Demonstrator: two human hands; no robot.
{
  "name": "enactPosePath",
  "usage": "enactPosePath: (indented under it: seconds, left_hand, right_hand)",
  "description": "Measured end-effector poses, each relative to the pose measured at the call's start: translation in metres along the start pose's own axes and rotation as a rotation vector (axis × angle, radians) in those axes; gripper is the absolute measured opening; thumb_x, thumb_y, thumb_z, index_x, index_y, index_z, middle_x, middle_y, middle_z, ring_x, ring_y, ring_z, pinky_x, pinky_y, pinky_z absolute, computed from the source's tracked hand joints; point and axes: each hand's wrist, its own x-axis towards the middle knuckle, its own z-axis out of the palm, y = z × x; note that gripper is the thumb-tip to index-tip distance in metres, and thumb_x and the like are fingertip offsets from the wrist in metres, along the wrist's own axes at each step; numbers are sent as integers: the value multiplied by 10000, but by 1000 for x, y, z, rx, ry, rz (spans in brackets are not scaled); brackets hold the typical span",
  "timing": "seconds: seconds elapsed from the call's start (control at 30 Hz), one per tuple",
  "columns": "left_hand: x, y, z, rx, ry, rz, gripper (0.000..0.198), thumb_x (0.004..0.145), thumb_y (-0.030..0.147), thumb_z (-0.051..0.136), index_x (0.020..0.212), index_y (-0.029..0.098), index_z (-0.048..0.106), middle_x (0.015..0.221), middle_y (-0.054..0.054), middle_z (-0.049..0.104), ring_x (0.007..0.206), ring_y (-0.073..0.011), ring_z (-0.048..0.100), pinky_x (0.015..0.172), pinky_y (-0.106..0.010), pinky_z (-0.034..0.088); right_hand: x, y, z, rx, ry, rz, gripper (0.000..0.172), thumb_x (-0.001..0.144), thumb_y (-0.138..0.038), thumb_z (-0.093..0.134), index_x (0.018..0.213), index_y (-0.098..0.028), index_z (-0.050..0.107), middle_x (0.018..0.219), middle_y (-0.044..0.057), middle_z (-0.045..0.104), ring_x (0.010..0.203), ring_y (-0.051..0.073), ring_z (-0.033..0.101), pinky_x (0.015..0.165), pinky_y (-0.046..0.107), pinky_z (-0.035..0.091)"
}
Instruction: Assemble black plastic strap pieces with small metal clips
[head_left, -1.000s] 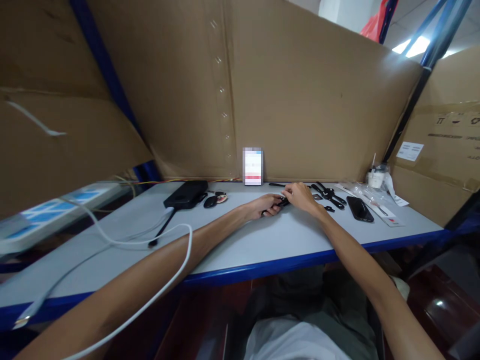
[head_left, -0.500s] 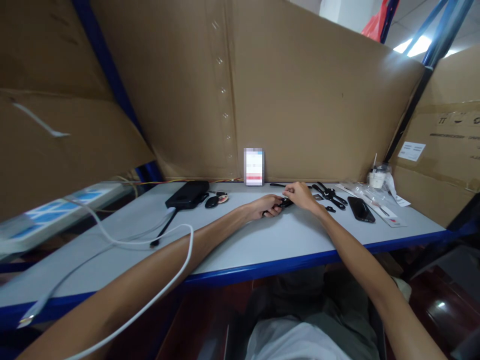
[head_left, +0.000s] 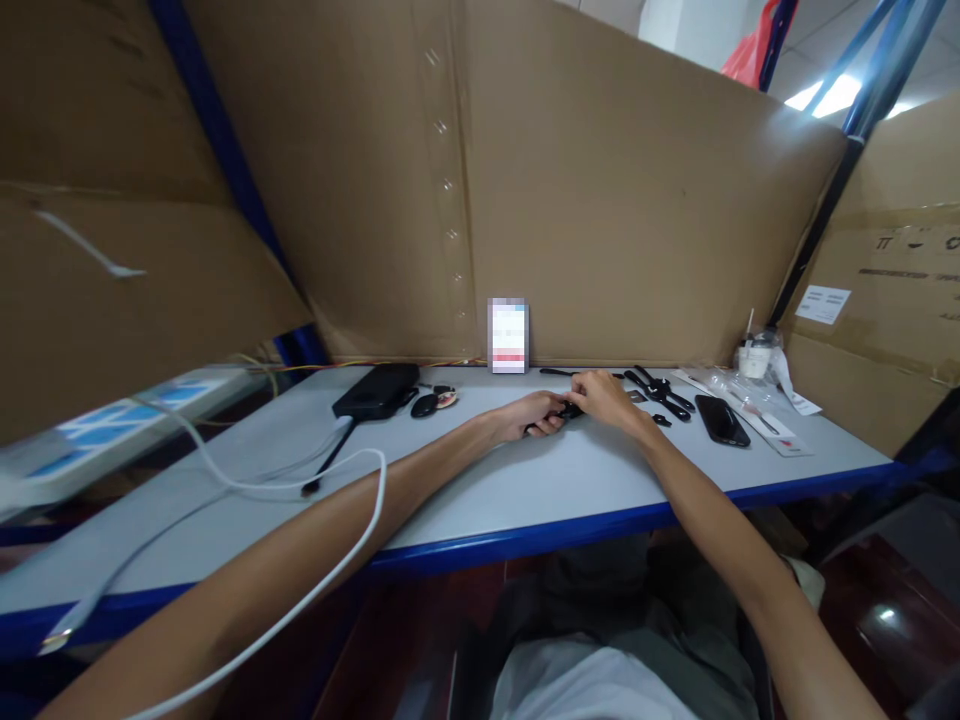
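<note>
Over the middle of the table, my left hand [head_left: 538, 414] is closed around a small black watch [head_left: 571, 409], mostly hidden by my fingers. A dark end of it, perhaps its strap, shows below the left fingers. My right hand [head_left: 600, 398] meets the left one from the right, its thumb and fingertips pinched on the top of the same watch. Just right of my right hand lie black watches with straps [head_left: 660, 390], partly crossing each other. A small black piece [head_left: 661, 420] lies in front of them.
A lit phone [head_left: 508, 337] leans against the cardboard wall. A black phone [head_left: 721, 420], plastic packaging [head_left: 739, 390] and a cup [head_left: 756, 357] are at right. On the left are a black case [head_left: 376, 390], a mouse-like black object [head_left: 424, 405], a white cable [head_left: 384, 480] and a power strip [head_left: 142, 420].
My right fingers have come down from slightly above the watch onto it, and the hand has shifted a little right. My left hand keeps its hold almost unmoved.
</note>
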Motion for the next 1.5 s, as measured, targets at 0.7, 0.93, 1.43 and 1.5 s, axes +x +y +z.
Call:
enactPosePath:
  seconds: [0.7,0.93,1.43,1.5]
  left_hand:
    - [2,3,-1,-13,26,-47,48,942,176,418,932,223,415,567,98,332,349,-44,194,355,-150,79]
    - [4,1,-1,0,14,-35,47,921,183,440,926,225,418,566,98,328,357,-53,187,367,-174,60]
    - [0,1,4,9,18,24,108,880,132,481,817,204,431,577,67,391,388,-41,224,395,-193,79]
    - [-1,1,5,15,25,26,127,880,132,479,787,202,428,573,60,395,390,-40,226,396,-198,77]
  right_hand:
    - [-3,2,-5,-90,11,26,342,975,-365,583,791,-174,799,816,125,763,736,186,633,617,277,296]
    - [-1,6,-6,25,-5,47,201,951,-322,628,965,-204,791,852,71,771,780,175,664,657,245,361]
    - [3,11,2,56,-77,-57,152,923,-194,648,912,-178,799,886,76,778,831,179,678,723,236,392]
    - [3,9,2,36,-73,-55,163,934,-203,638,925,-182,799,920,87,779,854,187,680,739,240,390]
